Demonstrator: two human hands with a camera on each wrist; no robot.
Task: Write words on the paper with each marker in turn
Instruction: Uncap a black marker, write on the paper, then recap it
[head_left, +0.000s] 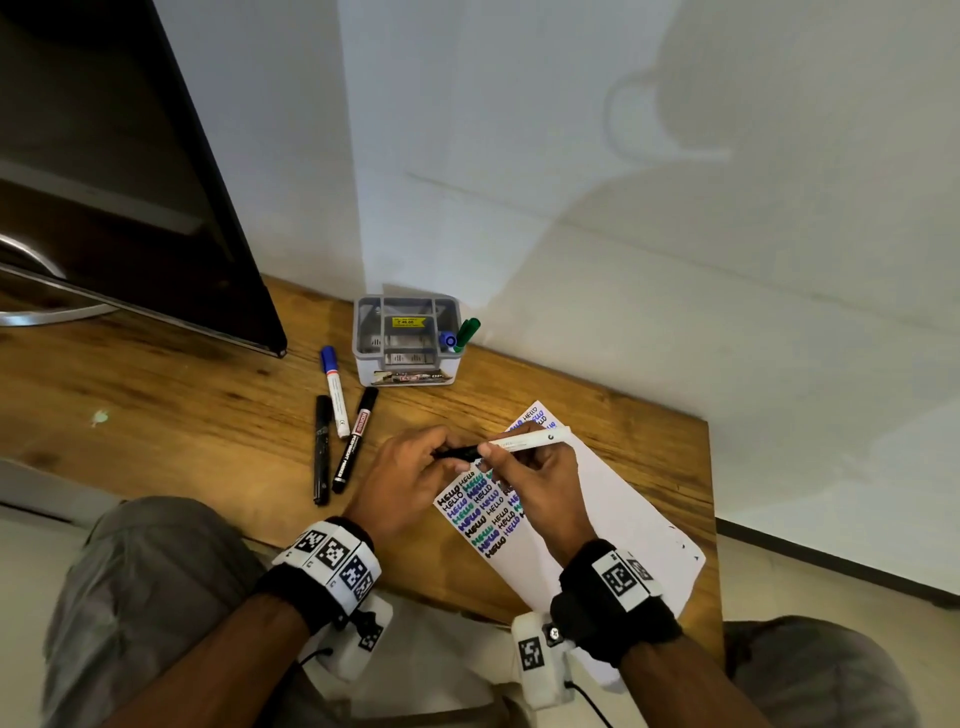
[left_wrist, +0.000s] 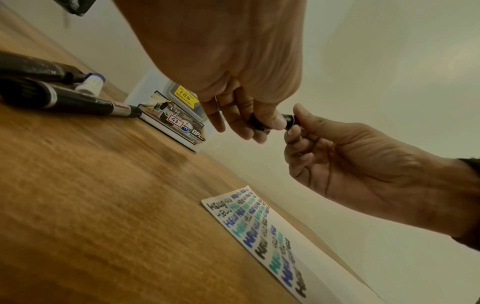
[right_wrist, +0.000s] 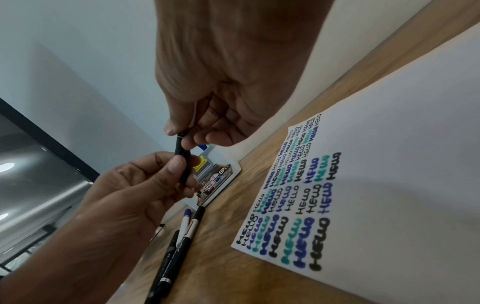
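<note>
Over the paper (head_left: 613, 499), both hands busy on one white marker (head_left: 524, 440): left hand (head_left: 410, 478) pinching its black cap (head_left: 457, 453), right hand (head_left: 540, 483) curled round the barrel. Cap on or coming off, can't tell. Plenty of HELLOs down already in black, blue, green. Three markers (head_left: 340, 441) lying on the bench (head_left: 182, 415), two more in the box (head_left: 405, 338), so probably more rounds left.

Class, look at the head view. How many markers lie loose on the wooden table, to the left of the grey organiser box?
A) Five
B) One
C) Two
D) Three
D: three lie side by side on the wooden table: a blue-capped white marker, a slim black marker and a black permanent marker, all left of the grey organiser box.
</note>
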